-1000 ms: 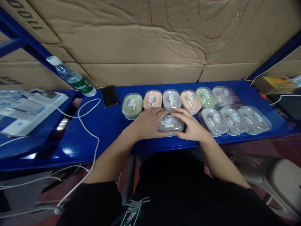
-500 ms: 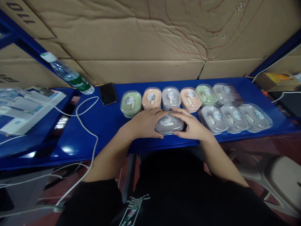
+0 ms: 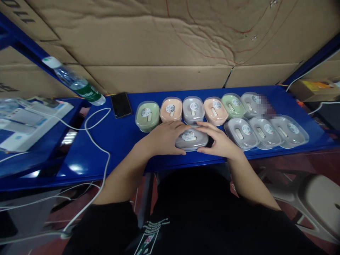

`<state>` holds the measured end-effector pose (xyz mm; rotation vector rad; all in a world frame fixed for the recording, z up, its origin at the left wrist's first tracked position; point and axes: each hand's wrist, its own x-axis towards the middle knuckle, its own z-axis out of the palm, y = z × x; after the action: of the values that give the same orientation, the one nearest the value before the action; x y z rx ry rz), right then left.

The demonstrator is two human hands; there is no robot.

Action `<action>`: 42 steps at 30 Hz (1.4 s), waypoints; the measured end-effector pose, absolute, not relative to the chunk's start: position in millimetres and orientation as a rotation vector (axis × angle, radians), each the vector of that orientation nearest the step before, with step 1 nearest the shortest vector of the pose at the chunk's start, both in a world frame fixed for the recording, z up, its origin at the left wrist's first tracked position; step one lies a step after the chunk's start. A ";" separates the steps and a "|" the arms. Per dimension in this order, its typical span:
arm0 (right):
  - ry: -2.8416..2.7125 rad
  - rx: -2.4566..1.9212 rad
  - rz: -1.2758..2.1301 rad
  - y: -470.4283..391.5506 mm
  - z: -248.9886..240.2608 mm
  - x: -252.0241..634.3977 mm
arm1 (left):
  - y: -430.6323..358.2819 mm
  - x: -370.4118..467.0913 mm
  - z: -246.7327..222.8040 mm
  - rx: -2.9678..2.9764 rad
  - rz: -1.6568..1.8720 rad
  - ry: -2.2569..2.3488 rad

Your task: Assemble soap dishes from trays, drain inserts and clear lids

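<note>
Both of my hands are around a grey plastic box with a clear lid point(image 3: 193, 141), near the table's front edge. My left hand point(image 3: 166, 137) grips its left side, thumb at the front and fingers over the back. On the right side, my right hand point(image 3: 217, 140) curves round it the same way. The lid carries a round printed sticker and a pale, oblong piece. Behind it stands a row of like boxes: a green box point(image 3: 147, 119), a peach box point(image 3: 170, 106), a grey box point(image 3: 193, 106) and more. Several grey boxes point(image 3: 240, 136) sit to the right.
On the blue table point(image 3: 87, 148) lie a phone point(image 3: 121, 105) and a white cable point(image 3: 107, 161). A water bottle point(image 3: 77, 84) leans at the left. Cardboard point(image 3: 148, 39) stands behind the table. A plastic stool point(image 3: 318, 202) is at lower right.
The view has shifted slightly. Both hands keep their hold on the grey box, which stays in nearly the same place.
</note>
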<state>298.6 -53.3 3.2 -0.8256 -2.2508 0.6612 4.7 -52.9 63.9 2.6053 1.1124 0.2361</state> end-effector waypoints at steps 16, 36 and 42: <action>-2.279 -0.846 0.672 -52.3 1.4 297.5 | -48.6 0.7 50.0 2.506 0.276 1.135; -1.921 -0.806 0.507 -51.2 -4.2 301.1 | -5.6 -40.5 62.7 1.343 1.623 1.269; -2.061 -0.823 0.532 -51.3 -1.3 301.8 | 33.8 -74.5 45.3 1.055 1.577 1.515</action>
<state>301.8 -51.3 -1.3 -0.8234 -2.0608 0.5318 -74.5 33.8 45.3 1.0552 1.5154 1.5773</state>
